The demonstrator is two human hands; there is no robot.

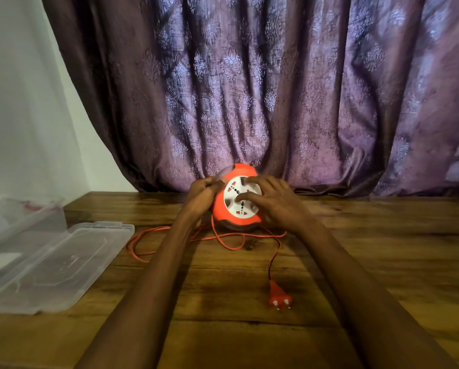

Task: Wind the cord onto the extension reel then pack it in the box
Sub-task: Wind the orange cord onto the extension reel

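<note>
An orange extension reel (224, 209) with a white socket face stands tilted on the wooden table (382, 249), close to the curtain. My left hand (200, 197) grips its left rim. My right hand (272, 202) lies over the white face, fingers spread on it. The thin orange cord (154, 231) trails loose from under the reel in loops across the table. It ends in an orange two-pin plug (280, 295) lying near the middle of the table. A clear plastic box (23, 217) stands at the far left, its open lid (60, 265) lying flat on the table.
A purple patterned curtain (263, 89) hangs right behind the reel and reaches the table's back edge. A white wall (18, 102) is at the left.
</note>
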